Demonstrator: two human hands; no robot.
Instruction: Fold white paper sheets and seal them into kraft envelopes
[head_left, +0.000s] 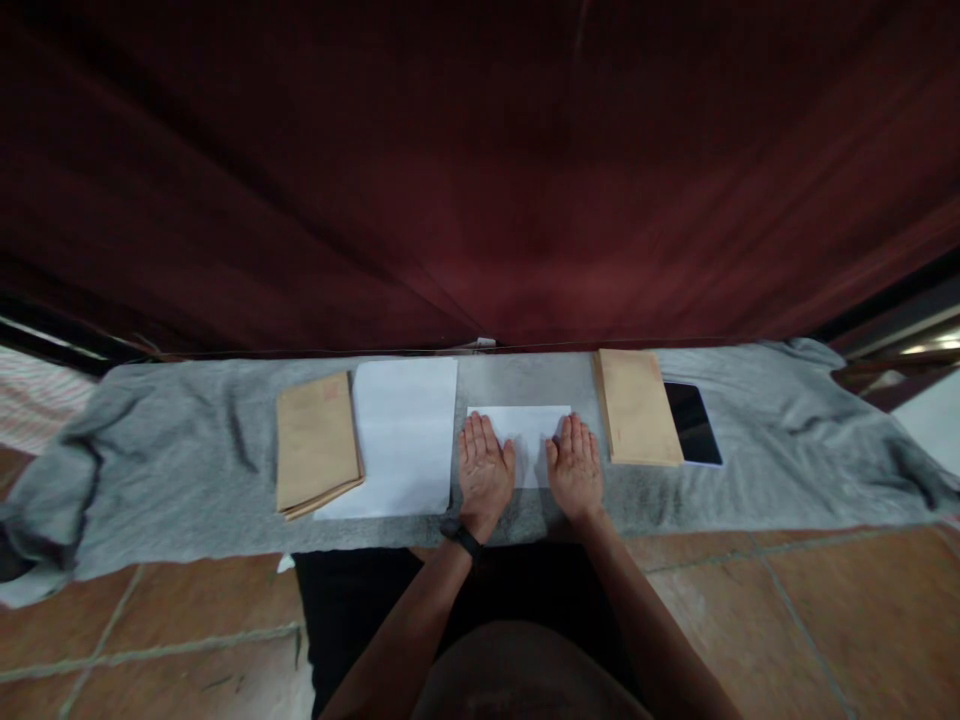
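both hands lie flat and open with the palms down, fingers pointing to the far side and gripping nothing. the left hand [486, 480] rests on the left end of a small white paper [531, 445], the right hand [577, 480] on its right end, thumbs turned inward. the paper sits mid-scene on a bench [787, 460] draped in grey cloth [187, 450]. left of it are larger white sheets [409, 435], their left side overlapped by a stack of brown envelopes [316, 440]. to the right is another brown envelope stack [641, 408], with a dark-screened device [694, 424] at its right edge. a black wristband [463, 538] circles the left wrist. dark red fabric [480, 200] hangs along the far side; orange-brown floor tiles [187, 620] show on the near side.
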